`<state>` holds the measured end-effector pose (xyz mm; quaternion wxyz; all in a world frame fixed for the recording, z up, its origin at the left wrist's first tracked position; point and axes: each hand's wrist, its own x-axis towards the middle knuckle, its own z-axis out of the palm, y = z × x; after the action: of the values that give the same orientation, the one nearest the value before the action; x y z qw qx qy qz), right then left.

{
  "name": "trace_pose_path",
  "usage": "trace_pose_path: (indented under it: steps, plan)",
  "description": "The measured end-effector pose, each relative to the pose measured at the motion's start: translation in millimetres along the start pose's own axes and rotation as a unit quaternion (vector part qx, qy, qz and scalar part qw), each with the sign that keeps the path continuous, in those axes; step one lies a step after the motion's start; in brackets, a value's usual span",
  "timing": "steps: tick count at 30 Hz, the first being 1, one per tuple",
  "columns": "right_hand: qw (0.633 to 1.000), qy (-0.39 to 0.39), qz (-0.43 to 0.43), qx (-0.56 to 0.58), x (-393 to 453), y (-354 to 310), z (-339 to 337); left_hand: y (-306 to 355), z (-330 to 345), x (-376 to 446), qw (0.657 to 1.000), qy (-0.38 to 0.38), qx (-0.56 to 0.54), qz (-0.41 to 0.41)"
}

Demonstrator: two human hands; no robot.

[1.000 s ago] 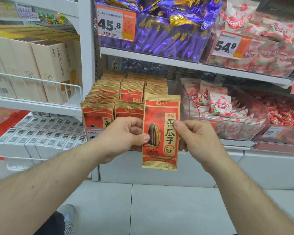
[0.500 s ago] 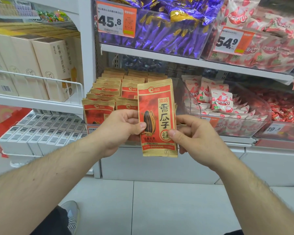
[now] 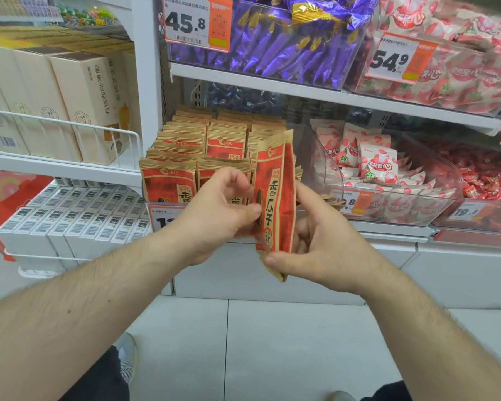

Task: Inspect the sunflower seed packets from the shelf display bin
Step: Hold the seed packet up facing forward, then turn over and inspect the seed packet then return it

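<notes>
Shop shelf (image 3: 301, 94), seed packets stacked in the bin (image 3: 214, 146).
Left hand (image 3: 214, 218) and right hand (image 3: 321, 250) both pinch one packet (image 3: 275, 198), turned edge-on I think.

bare forearms (image 3: 78, 296), no sleeves; black trousers (image 3: 99, 380), 1 grey patterned shoe (image 3: 127, 360) (lower left).

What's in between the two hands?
In the head view, a red and gold sunflower seed packet stands upright between them, turned nearly edge-on. The left hand pinches its left edge, and the right hand grips its lower right side.
</notes>
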<state>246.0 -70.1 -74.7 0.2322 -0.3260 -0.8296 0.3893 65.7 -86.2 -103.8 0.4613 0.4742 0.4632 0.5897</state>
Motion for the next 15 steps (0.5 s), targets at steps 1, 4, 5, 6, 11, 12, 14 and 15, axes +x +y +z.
trace_pose_path:
  steps: [1, 4, 5, 6, 11, 12, 14, 15]
  plan:
    - [1.0, 0.001, 0.003, -0.007, -0.3, -0.1, 1.1, 1.2, 2.7, -1.8, 1.0, -0.011, -0.008, 0.007]
    - [0.999, -0.001, 0.014, -0.03, -0.9, -0.4, 4.1, 5.1, 6.3, -6.6, 0.998, -0.059, -0.028, 0.003]
    - [0.999, -0.005, 0.015, -0.037, -1.1, 0.4, 5.3, 5.8, 6.4, -7.1, 0.997, -0.068, -0.028, 0.004]
    - [0.999, -0.01, 0.013, -0.043, -1.5, 1.2, 6.2, 5.7, 6.4, -7.1, 0.997, -0.071, -0.027, 0.007]
    - [0.999, 0.05, -0.015, -0.01, 1.8, 13.7, 7.6, 6.5, 5.8, -6.1, 0.996, -0.078, -0.048, -0.008]
    - [0.997, 0.078, -0.023, 0.01, 2.9, 15.6, 7.8, 6.4, 5.2, -5.6, 0.995, -0.083, -0.046, -0.009]
    - [0.99, 0.126, -0.04, 0.038, 4.8, 17.0, 8.1, 6.3, 4.6, -5.8, 0.995, -0.099, -0.029, -0.009]
    - [0.987, 0.145, -0.044, 0.053, 5.6, 16.9, 8.1, 6.3, 4.6, -6.5, 0.994, -0.107, -0.019, -0.009]
